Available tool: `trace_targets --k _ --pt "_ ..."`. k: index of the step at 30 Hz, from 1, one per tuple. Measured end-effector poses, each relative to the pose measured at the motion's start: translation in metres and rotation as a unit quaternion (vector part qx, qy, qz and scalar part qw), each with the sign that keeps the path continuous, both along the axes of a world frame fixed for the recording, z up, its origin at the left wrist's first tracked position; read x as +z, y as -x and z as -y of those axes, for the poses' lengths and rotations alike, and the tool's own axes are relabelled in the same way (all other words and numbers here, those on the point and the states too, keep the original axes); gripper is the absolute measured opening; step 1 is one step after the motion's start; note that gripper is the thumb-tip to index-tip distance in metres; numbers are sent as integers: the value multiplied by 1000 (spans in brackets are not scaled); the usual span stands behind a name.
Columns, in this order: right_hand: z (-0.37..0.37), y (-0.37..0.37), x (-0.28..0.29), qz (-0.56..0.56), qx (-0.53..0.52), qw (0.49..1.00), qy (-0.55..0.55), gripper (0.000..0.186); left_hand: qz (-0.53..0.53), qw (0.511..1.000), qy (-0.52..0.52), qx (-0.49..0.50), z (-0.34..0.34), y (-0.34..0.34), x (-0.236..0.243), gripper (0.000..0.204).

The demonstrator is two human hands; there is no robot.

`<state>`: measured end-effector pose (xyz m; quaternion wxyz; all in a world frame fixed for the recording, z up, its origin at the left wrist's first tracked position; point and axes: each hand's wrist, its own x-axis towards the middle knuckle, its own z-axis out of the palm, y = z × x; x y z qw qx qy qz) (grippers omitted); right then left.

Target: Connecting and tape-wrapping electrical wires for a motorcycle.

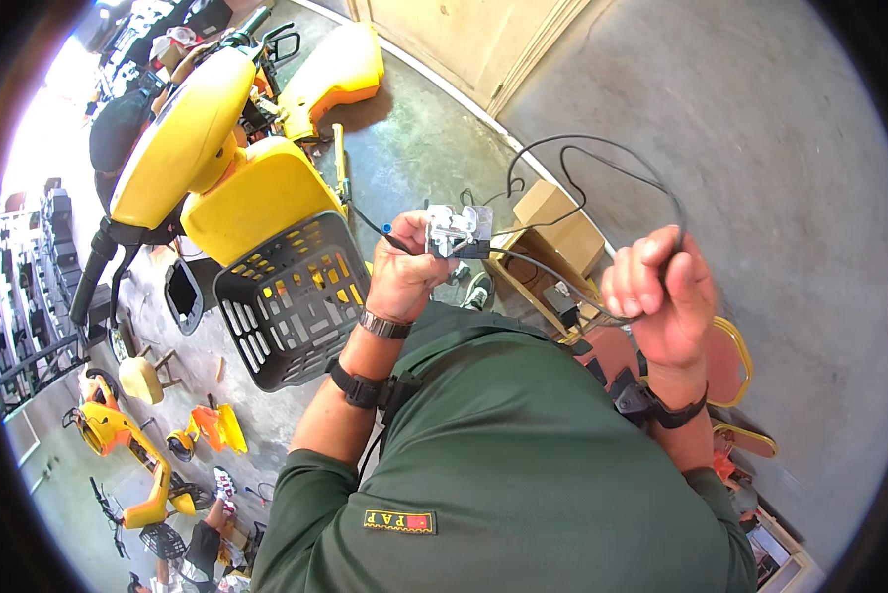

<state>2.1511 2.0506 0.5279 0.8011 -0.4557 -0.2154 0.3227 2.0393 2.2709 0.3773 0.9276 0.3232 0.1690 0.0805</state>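
Note:
My left hand (404, 272) is raised in front of my chest and grips a small white and grey plastic part (456, 231) with connectors on it. Thin black cables (602, 163) run from that part in loops up and to the right. My right hand (658, 292) is closed around a bundle of these black cables at the right. Both wrists wear black bands, the left also a metal watch. I wear a dark green shirt.
A yellow scooter (207, 148) with a black front basket (291, 296) stands at the left. A detached yellow and orange panel (337, 69) lies on the concrete floor. A cardboard box (559, 225) sits beyond my hands. More yellow scooter parts (127, 445) lie at lower left.

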Motion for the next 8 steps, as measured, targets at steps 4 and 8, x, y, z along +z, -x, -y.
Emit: trace_targets --k 4,8 --pt "-9 2 -11 -101 3 981 163 22 21 1000 0 -23 4 -6 11 46" --pt "-17 -5 -39 152 16 939 308 35 78 996 13 -52 8 -10 23 37"
